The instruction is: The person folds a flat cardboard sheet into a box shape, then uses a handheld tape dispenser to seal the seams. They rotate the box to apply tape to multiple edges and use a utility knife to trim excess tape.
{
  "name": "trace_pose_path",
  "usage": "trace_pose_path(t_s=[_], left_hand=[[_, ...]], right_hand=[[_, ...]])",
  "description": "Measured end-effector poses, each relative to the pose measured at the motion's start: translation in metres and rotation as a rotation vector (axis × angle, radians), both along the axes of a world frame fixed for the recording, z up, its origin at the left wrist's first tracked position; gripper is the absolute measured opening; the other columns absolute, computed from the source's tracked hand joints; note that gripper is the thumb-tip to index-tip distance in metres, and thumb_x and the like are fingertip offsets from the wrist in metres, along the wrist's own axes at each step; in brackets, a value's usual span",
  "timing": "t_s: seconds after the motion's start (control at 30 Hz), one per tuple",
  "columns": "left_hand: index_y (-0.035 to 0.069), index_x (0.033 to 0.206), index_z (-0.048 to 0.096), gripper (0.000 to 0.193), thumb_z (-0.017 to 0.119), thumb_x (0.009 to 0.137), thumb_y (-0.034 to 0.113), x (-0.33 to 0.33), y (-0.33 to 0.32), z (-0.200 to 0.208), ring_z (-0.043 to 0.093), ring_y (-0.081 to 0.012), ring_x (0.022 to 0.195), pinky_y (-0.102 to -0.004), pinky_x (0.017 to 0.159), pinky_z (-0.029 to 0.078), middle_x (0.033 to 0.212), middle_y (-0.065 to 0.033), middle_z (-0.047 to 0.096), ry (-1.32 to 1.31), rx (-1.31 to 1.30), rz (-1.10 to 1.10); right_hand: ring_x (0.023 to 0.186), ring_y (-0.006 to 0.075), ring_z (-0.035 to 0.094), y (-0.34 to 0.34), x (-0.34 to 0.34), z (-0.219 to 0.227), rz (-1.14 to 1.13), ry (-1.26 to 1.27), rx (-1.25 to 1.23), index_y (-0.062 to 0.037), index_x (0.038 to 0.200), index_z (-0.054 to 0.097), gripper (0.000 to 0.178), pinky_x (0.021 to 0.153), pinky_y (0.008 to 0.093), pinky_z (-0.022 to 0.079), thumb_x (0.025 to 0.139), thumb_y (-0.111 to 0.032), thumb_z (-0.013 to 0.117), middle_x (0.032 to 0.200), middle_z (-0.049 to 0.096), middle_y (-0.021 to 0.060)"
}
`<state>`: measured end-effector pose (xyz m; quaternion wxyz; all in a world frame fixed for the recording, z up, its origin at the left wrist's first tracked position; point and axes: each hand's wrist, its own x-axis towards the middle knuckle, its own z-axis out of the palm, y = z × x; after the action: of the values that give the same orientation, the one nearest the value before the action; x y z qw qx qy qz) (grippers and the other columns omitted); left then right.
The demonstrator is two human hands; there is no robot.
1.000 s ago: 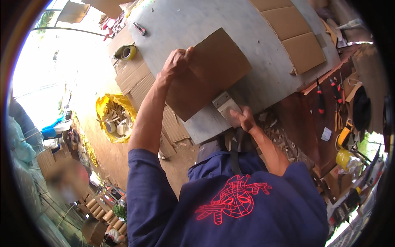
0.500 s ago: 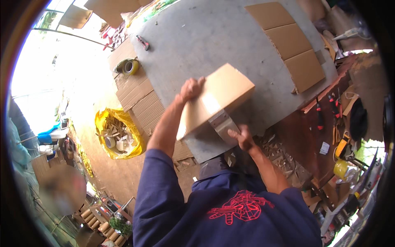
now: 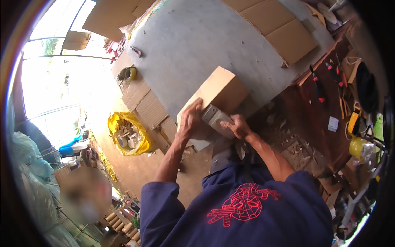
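A small brown cardboard box (image 3: 214, 84) is tilted near the front edge of the grey table. My left hand (image 3: 191, 119) grips its near side, fingers bent along the cardboard and the thumb side close to the tool. In my right hand (image 3: 238, 126) is a flat grey tool with a broad metal edge (image 3: 211, 112) bearing small round marks; its exact kind is unclear. Thumb on top, I hold that edge against or right beside the near face of the box. The box's underside is hidden.
Flattened cardboard (image 3: 271, 20) lies at the table's far right, and a box cutter (image 3: 135, 51) at the far left. Tape rolls (image 3: 130, 73) sit on cardboard strips. A yellow bag of scraps (image 3: 144, 144) stands left. Pliers (image 3: 317, 84) lie on the brown surface at right.
My left hand has slid from the box's upper left edge down to its near side, beside the tool. The box has turned and tilted, showing more of its right side.
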<state>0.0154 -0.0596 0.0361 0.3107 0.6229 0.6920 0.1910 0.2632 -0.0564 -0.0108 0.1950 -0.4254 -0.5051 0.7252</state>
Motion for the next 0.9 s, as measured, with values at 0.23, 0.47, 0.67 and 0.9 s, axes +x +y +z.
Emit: trace_pose_path(t_s=[0.23,0.47,0.67,0.9], left_hand=[[0.003,0.116,0.071,0.039,0.046,0.106,0.032,0.009,-0.003,-0.013,0.069,-0.0446,0.099,-0.0482,0.084,0.054,0.105,-0.0250,0.070,0.132,0.033,0.111],[0.003,0.115,0.072,0.043,0.045,0.107,0.036,0.007,-0.006,-0.016,0.069,-0.0441,0.099,-0.0467,0.087,0.054,0.103,-0.0246,0.071,0.166,-0.029,0.129],[0.003,0.126,0.067,0.042,0.061,0.099,0.034,0.012,-0.002,-0.007,0.066,-0.0381,0.111,-0.0443,0.094,0.054,0.121,-0.0185,0.070,0.304,0.256,-0.085],[0.003,0.132,0.064,0.049,0.069,0.094,0.033,0.080,0.010,0.003,0.065,-0.0373,0.115,-0.0445,0.096,0.053,0.124,-0.0188,0.069,0.242,-0.111,-0.253]], right_hand=[[0.086,0.0284,0.071,-0.067,0.056,-0.049,-0.083,-0.048,0.039,0.0029,0.111,0.072,0.050,0.082,0.0377,0.053,0.088,-0.041,0.070,0.095,0.075,0.0210],[0.090,0.0125,0.063,-0.116,0.097,-0.093,-0.112,-0.013,-0.120,0.0020,0.115,0.071,0.042,0.082,0.0322,0.051,0.089,-0.032,0.071,0.100,0.074,0.0065],[0.079,0.0172,0.066,-0.121,0.102,-0.128,-0.081,-0.141,-0.078,0.0002,0.111,0.073,0.045,0.075,0.0373,0.051,0.088,-0.038,0.069,0.087,0.074,0.0130],[0.082,0.0155,0.065,-0.130,0.122,-0.123,-0.059,-0.195,-0.187,-0.0007,0.112,0.074,0.048,0.077,0.0360,0.051,0.086,-0.041,0.072,0.087,0.074,0.0103]])
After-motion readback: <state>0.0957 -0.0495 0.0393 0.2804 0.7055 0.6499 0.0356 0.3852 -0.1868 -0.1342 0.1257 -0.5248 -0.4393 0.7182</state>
